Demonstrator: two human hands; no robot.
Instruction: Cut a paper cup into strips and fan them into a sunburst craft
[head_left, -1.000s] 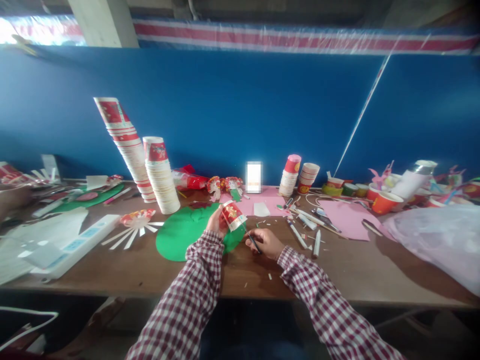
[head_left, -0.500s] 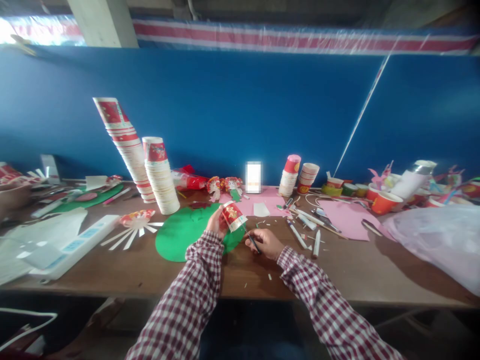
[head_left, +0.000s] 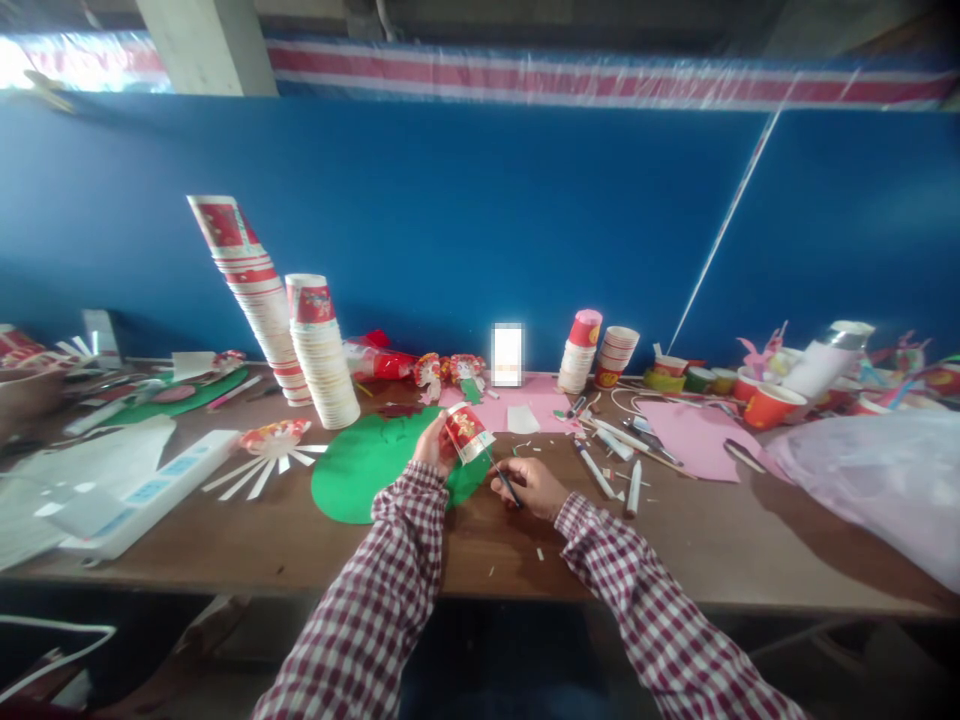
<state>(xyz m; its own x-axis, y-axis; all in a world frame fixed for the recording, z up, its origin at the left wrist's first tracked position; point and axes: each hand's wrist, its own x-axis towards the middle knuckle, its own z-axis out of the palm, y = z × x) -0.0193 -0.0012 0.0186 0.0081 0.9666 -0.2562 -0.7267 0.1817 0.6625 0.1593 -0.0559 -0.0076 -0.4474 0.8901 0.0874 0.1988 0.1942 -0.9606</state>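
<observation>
A red and white printed paper cup (head_left: 466, 434) is in my left hand (head_left: 433, 446), tilted, with its rim end toward the lower right. My left fingers are closed round its far side and partly hidden by it. Closed on a pair of scissors (head_left: 510, 487) with dark handles, my right hand (head_left: 534, 484) sits just to the right. The thin blades reach the cup's lower edge; whether they are cutting into it I cannot tell. Below the left hand lies a round green sheet (head_left: 352, 475). Small white scraps (head_left: 539, 554) are scattered on the table near the right hand.
Two tall stacks of paper cups (head_left: 322, 370) lean at the left, near a fanned cut cup (head_left: 275, 450) and a white power strip (head_left: 161, 490). Markers (head_left: 595, 470), pink sheets (head_left: 694, 437), more cups (head_left: 775, 404) and a plastic bag (head_left: 885, 480) lie to the right. Someone's arm shows at far left.
</observation>
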